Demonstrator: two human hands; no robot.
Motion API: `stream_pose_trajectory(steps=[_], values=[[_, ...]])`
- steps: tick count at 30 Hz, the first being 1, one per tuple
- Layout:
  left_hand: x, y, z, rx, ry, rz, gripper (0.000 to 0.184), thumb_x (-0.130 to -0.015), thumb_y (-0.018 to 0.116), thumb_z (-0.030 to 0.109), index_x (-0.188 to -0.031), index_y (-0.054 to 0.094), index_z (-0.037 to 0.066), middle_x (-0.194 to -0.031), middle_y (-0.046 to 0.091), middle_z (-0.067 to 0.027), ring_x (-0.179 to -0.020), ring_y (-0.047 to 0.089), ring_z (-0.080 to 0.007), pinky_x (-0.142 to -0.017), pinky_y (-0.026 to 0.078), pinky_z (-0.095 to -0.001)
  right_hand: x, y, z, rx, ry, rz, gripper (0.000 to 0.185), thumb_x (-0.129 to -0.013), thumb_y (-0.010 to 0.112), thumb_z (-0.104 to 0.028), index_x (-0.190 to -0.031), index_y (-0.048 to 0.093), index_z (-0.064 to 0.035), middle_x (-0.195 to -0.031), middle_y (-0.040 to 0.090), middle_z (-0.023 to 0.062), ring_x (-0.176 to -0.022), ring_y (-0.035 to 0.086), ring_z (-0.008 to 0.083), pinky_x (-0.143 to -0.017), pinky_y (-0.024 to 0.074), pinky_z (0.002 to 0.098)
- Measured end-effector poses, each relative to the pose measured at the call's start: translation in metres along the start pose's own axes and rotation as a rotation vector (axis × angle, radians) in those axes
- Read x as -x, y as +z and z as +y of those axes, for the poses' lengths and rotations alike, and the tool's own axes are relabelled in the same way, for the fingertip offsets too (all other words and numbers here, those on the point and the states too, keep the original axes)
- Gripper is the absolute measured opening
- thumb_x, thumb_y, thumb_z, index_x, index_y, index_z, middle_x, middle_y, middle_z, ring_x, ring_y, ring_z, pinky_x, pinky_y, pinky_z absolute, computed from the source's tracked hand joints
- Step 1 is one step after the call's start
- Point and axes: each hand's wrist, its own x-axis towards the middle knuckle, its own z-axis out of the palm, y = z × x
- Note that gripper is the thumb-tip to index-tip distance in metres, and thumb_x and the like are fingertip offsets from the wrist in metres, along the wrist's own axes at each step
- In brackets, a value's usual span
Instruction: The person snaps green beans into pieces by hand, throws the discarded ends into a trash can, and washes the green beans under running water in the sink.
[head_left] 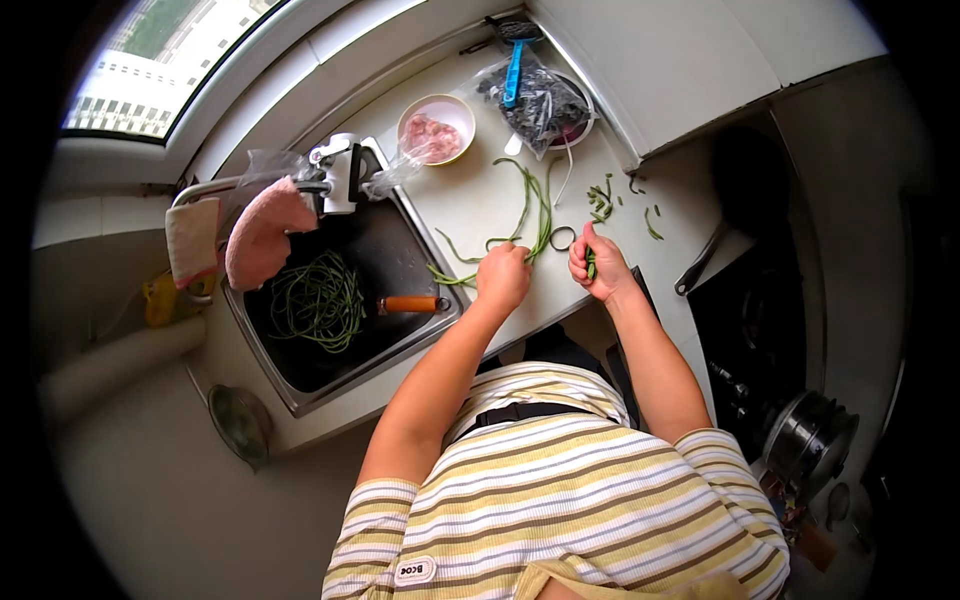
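Over the counter's front edge, my left hand (505, 277) is closed on long green beans (543, 215) that lie in a loose bunch on the white counter. Some ends stick out to its left. My right hand (600, 262) is curled shut around short green bean pieces (591, 264), with the thumb pointing up. Just beyond it, cut bean pieces (600, 205) lie scattered. Between both hands rests a dark ring (563, 238). A tangle of long beans (318, 300) fills part of the dark sink (385, 240) to the left.
An orange-handled tool (408, 304) lies at the sink's right side. Behind stand a bowl (452, 108) of pink meat and a dark plastic bag (540, 105) with a blue-handled tool (514, 75) on it. Pink cloths (268, 235) hang by the faucet (340, 172). A black stove (755, 310) is right.
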Motion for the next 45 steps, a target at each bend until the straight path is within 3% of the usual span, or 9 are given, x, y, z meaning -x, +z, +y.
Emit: stream_pose_trajectory(steps=[4,12,17,20,26,30,37,41,45], values=[[-0.008,0.012,-0.002,-0.190,0.026,0.065,0.013,-0.067,0.071,0.018,-0.077,0.067,0.009,-0.084,0.061,-0.0098,-0.079,0.059,-0.0291,-0.070,0.047,-0.0403,0.001,-0.020,0.010,0.004,0.096,0.172,0.038,-0.090,0.056,-0.037,-0.067,0.049,-0.0074,-0.048,0.035,-0.0033,-0.036,0.030,0.0068,-0.032,0.0203,0.0209],[-0.006,-0.005,-0.009,0.292,-0.201,-0.206,0.015,-0.072,0.064,0.014,-0.081,0.067,0.002,-0.077,0.065,-0.0152,-0.072,0.062,-0.0296,-0.068,0.049,-0.0359,-0.006,-0.034,0.032,0.531,0.142,0.330,0.020,-0.090,0.055,-0.021,-0.086,0.060,-0.0018,-0.050,0.035,-0.0056,-0.036,0.027,0.0040,-0.032,0.0175,0.0220],[0.009,-0.014,-0.034,-0.029,-0.248,-0.161,0.018,-0.069,0.065,0.018,-0.078,0.068,0.002,-0.076,0.065,-0.0165,-0.073,0.062,-0.0307,-0.069,0.049,-0.0387,-0.048,-0.036,0.029,0.950,-0.307,0.456,0.026,-0.078,0.067,-0.026,-0.069,0.065,-0.0018,-0.055,0.057,0.0039,-0.046,0.049,0.0145,-0.046,0.0398,0.0320],[0.016,-0.015,-0.031,-0.042,-0.295,-0.131,0.019,-0.070,0.065,0.016,-0.084,0.068,0.004,-0.082,0.065,-0.0146,-0.076,0.062,-0.0304,-0.071,0.049,-0.0391,-0.072,-0.026,0.001,1.296,-0.359,0.456,0.026,-0.074,0.068,-0.031,-0.075,0.068,-0.0048,-0.070,0.066,0.0124,-0.065,0.062,0.0281,-0.059,0.0479,0.0381],[0.012,-0.007,-0.013,-0.039,-0.218,0.020,0.028,-0.072,0.066,0.012,-0.100,0.065,0.006,-0.093,0.062,-0.0119,-0.082,0.060,-0.0292,-0.076,0.048,-0.0361,-0.113,0.018,-0.011,1.568,-0.233,0.439,0.025,-0.070,0.069,-0.031,-0.076,0.068,-0.0061,-0.073,0.065,0.0144,-0.073,0.064,0.0318,-0.064,0.0503,0.0401],[0.006,-0.019,0.002,0.202,-0.230,0.068,0.024,-0.074,0.065,0.006,-0.098,0.064,0.002,-0.093,0.063,-0.0121,-0.081,0.062,-0.0224,-0.074,0.049,-0.0331,-0.115,0.011,-0.014,1.277,-0.241,0.429,0.024,-0.066,0.070,-0.027,-0.073,0.067,-0.0044,-0.077,0.066,0.0153,-0.063,0.062,0.0286,-0.060,0.0488,0.0390],[-0.002,-0.073,0.067,0.453,-0.026,0.247,0.026,-0.080,0.062,0.005,-0.107,0.062,0.004,-0.103,0.062,-0.0110,-0.089,0.060,-0.0188,-0.075,0.049,-0.0319,-0.005,0.062,-0.105,0.338,-0.345,0.073,0.007,-0.076,0.069,-0.004,-0.080,0.063,-0.0010,-0.065,0.054,-0.0035,-0.051,0.043,0.0035,-0.045,0.0332,0.0195],[-0.004,-0.125,0.132,0.576,0.304,0.369,0.028,-0.082,0.062,0.008,-0.110,0.061,0.003,-0.101,0.064,-0.0118,-0.093,0.060,-0.0189,-0.080,0.046,-0.0282,0.043,0.107,-0.122,0.469,-0.557,-0.064,0.008,-0.075,0.070,-0.003,-0.080,0.064,0.0003,-0.066,0.055,-0.0032,-0.056,0.045,0.0031,-0.048,0.0347,0.0181],[0.001,-0.150,0.160,0.800,0.233,0.351,0.016,-0.084,0.062,0.007,-0.098,0.064,-0.001,-0.081,0.064,-0.0069,-0.072,0.060,-0.0125,-0.064,0.046,-0.0240,0.073,0.128,-0.134,0.515,-0.573,-0.164,0.011,-0.080,0.067,-0.010,-0.075,0.061,-0.0017,-0.059,0.048,-0.0044,-0.049,0.039,0.0017,-0.042,0.0289,0.0174]])
